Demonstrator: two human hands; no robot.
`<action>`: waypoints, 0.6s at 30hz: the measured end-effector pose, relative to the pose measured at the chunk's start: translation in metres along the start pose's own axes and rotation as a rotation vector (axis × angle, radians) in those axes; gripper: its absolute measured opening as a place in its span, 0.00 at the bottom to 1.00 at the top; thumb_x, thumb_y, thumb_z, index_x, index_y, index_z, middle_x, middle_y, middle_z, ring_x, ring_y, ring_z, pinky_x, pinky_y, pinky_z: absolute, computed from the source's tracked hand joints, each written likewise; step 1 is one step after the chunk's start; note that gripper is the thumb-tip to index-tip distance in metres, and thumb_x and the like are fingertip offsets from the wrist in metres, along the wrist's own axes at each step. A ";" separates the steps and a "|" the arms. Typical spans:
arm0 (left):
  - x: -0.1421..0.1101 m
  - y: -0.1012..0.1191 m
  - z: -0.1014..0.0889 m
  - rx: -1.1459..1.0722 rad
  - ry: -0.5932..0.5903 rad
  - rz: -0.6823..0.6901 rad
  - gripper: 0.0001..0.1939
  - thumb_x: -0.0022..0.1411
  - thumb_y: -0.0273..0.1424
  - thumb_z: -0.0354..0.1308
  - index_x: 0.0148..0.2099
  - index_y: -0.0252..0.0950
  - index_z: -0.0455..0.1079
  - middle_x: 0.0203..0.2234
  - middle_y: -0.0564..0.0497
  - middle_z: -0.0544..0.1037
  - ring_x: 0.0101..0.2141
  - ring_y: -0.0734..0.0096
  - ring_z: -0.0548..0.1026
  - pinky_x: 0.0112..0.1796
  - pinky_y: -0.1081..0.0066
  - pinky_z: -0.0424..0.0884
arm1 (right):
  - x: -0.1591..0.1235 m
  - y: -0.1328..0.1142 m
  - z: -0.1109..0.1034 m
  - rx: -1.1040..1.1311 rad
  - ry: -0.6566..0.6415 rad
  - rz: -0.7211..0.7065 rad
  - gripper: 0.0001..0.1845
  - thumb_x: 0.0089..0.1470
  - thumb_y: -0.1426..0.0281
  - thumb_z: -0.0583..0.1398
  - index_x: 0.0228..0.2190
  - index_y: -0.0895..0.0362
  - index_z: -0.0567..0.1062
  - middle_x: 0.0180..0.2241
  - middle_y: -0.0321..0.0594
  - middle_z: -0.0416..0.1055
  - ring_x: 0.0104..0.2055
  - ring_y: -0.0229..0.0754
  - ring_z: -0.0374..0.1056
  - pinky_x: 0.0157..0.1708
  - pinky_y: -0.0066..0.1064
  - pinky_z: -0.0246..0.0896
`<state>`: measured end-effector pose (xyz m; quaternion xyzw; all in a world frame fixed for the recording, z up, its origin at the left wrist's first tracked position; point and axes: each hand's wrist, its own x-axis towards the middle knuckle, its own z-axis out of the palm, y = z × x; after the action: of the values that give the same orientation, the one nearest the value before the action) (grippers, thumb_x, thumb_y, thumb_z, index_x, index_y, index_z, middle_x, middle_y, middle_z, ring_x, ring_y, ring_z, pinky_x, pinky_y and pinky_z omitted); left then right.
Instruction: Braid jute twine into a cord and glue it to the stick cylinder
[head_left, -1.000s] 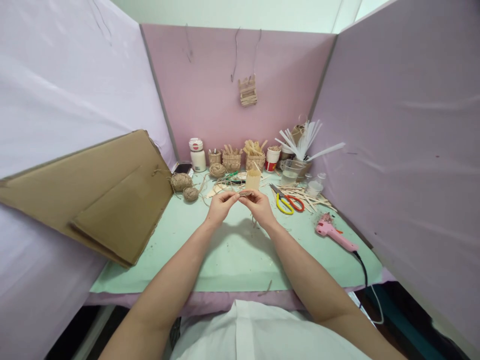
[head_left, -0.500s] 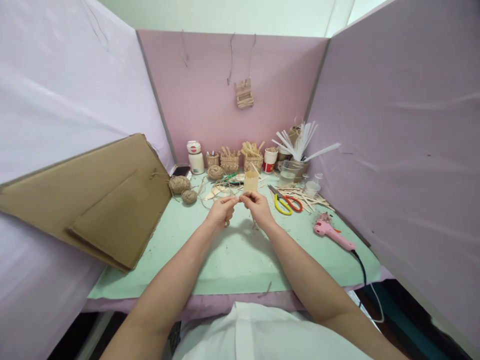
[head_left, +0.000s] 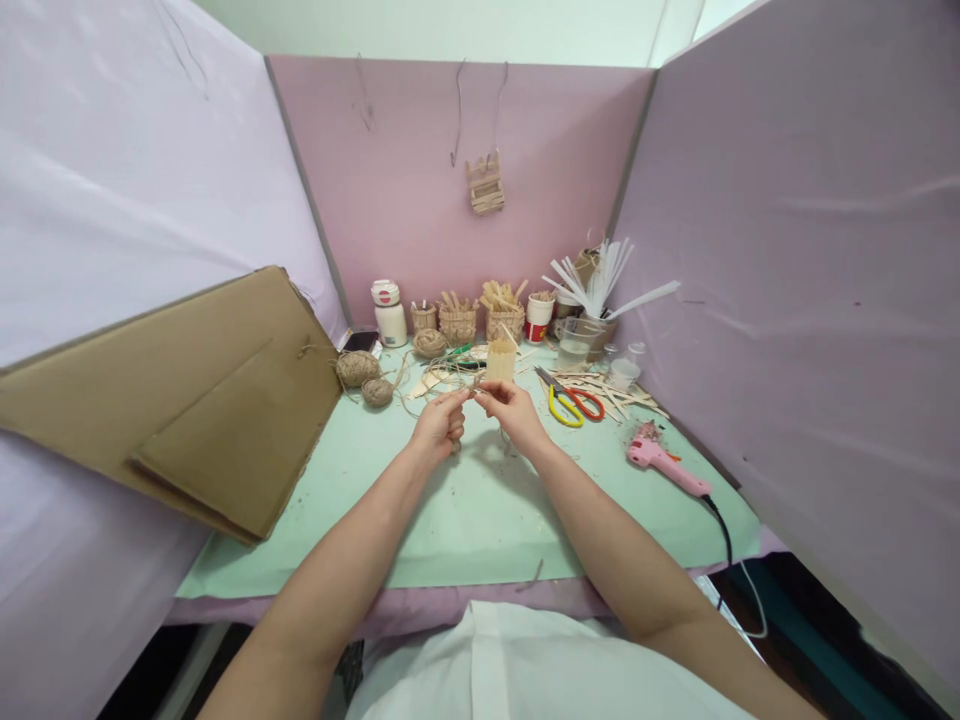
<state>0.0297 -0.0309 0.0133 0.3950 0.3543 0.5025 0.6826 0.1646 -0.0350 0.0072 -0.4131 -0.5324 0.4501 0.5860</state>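
Observation:
My left hand (head_left: 439,425) and my right hand (head_left: 511,413) are held close together above the middle of the green mat (head_left: 465,520), fingertips pinched and almost touching. Between them they pinch a thin piece of jute twine (head_left: 472,396); a short end hangs below my right hand. Just behind my hands stands a small tube of wooden sticks (head_left: 500,360), with loose twine (head_left: 435,380) lying beside it.
Cardboard sheets (head_left: 195,400) lean at the left. Twine balls (head_left: 360,368) lie behind them. Yellow and orange scissors (head_left: 574,402), loose wooden sticks (head_left: 622,395) and a pink glue gun (head_left: 664,465) lie at the right. Small baskets (head_left: 459,320), cups and a white jar (head_left: 390,312) line the back wall.
Both hands have sunk slightly toward the mat and drawn a little closer. The small flat piece seen between the fingers a second ago no longer shows; only twine is visible.

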 end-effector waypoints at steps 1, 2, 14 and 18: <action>0.000 0.000 0.000 0.008 0.003 0.001 0.17 0.45 0.38 0.66 0.29 0.35 0.62 0.10 0.66 0.46 0.11 0.86 0.42 0.15 0.78 0.35 | 0.000 0.000 0.000 -0.002 0.002 -0.003 0.18 0.40 0.60 0.64 0.33 0.57 0.73 0.27 0.36 0.69 0.28 0.35 0.61 0.28 0.27 0.57; -0.001 0.000 0.001 0.021 0.009 0.007 0.17 0.45 0.38 0.66 0.28 0.35 0.62 0.10 0.66 0.46 0.11 0.86 0.42 0.15 0.78 0.36 | 0.000 0.001 0.000 -0.004 0.008 -0.006 0.18 0.41 0.60 0.64 0.33 0.57 0.73 0.27 0.36 0.69 0.27 0.35 0.61 0.28 0.28 0.57; -0.003 -0.008 0.009 0.255 0.187 0.141 0.18 0.42 0.42 0.64 0.30 0.33 0.68 0.09 0.64 0.50 0.12 0.84 0.46 0.17 0.75 0.39 | 0.004 0.008 0.001 0.129 0.032 0.116 0.16 0.36 0.60 0.65 0.27 0.57 0.74 0.20 0.30 0.63 0.22 0.31 0.55 0.25 0.27 0.51; -0.004 -0.007 0.010 0.226 0.153 0.073 0.20 0.42 0.43 0.64 0.33 0.33 0.69 0.09 0.65 0.48 0.12 0.84 0.44 0.17 0.75 0.37 | 0.004 0.010 0.002 0.196 0.050 0.170 0.17 0.34 0.60 0.66 0.27 0.57 0.74 0.22 0.31 0.64 0.22 0.30 0.55 0.26 0.27 0.51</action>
<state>0.0405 -0.0381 0.0122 0.4425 0.4451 0.5124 0.5861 0.1617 -0.0284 -0.0012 -0.4085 -0.4339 0.5375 0.5966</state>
